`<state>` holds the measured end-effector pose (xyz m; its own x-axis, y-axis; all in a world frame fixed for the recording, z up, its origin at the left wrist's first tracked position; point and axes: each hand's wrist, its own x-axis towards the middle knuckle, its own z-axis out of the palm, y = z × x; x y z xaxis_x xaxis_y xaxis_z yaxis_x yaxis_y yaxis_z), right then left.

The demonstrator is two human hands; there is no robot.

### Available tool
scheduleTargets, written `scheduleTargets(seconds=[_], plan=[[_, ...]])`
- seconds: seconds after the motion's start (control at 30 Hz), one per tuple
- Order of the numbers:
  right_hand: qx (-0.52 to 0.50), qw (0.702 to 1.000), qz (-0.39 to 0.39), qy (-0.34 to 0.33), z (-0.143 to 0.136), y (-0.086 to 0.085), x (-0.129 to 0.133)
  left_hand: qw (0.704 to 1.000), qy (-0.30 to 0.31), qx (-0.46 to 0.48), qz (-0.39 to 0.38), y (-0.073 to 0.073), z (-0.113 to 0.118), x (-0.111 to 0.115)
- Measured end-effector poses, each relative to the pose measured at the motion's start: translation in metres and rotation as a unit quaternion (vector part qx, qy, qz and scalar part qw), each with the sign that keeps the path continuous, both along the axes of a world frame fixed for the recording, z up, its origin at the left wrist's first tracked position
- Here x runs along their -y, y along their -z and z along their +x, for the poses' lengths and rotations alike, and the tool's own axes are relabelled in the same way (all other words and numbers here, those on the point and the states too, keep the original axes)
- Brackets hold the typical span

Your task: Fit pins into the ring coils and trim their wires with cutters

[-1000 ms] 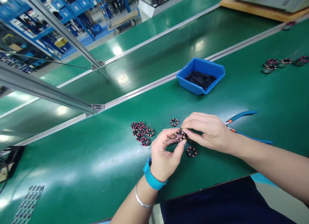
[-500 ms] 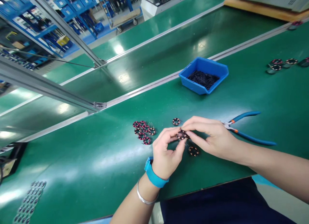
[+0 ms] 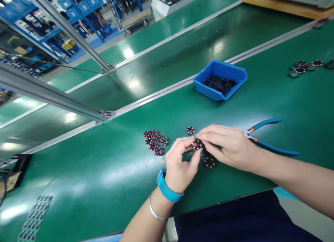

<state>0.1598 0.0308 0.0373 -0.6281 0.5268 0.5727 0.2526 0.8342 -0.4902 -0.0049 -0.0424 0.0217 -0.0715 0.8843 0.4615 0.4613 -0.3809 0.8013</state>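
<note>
Two bare hands meet over a green work mat at a factory bench, both pinching one small wound coil ring (image 3: pixel 196 144) just above the surface. The left hand (image 3: pixel 180 167), wearing a blue wrist strap (image 3: pixel 167 189) and a thin silver bangle (image 3: pixel 156 211), grips the ring between thumb and fingertips, while the right hand (image 3: pixel 229 146) closes on its far edge with thumb and forefinger. Handling a part this small appears to call for a light, steady pinch on the outer rim, keeping fingertips off the copper windings and any fine lead wires, with the left hand acting as the fixed support while the right does the fine work.

Two more loose rings lie close by: one (image 3: pixel 190 131) just beyond the fingers, another (image 3: pixel 209 162) just under the right hand. A cluster of similar rings (image 3: pixel 155 142) sits to the left, apart from the hands. Blue-handled pliers (image 3: pixel 271 135) rest on the mat beside the right wrist, untouched.

Further back, an open blue bin (image 3: pixel 206 83) holds a heap of small dark pieces, too fine to identify. A few larger ring parts (image 3: pixel 302 67) stand well apart at the far right edge of the bench.
</note>
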Motion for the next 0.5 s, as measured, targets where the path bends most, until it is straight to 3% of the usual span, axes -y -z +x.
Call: scheduleTargets(seconds=[0.2, 0.33, 0.5], plan=[[0.016, 0.996, 0.064, 0.053, 0.0018, 0.0043, 0.0019, 1.0, -0.003, 0.0, -0.003, -0.0003, 0.0, 0.0004], [0.047, 0.995, 0.078, 0.031, 0.0026, 0.0048, 0.0032, 1.0, -0.007, -0.001, -0.007, -0.0001, 0.0006, 0.0006], [-0.02, 0.998, -0.059, -0.003, -0.0032, 0.0061, 0.0071, 1.0, -0.005, -0.001, 0.008, -0.0013, 0.0012, 0.0008]])
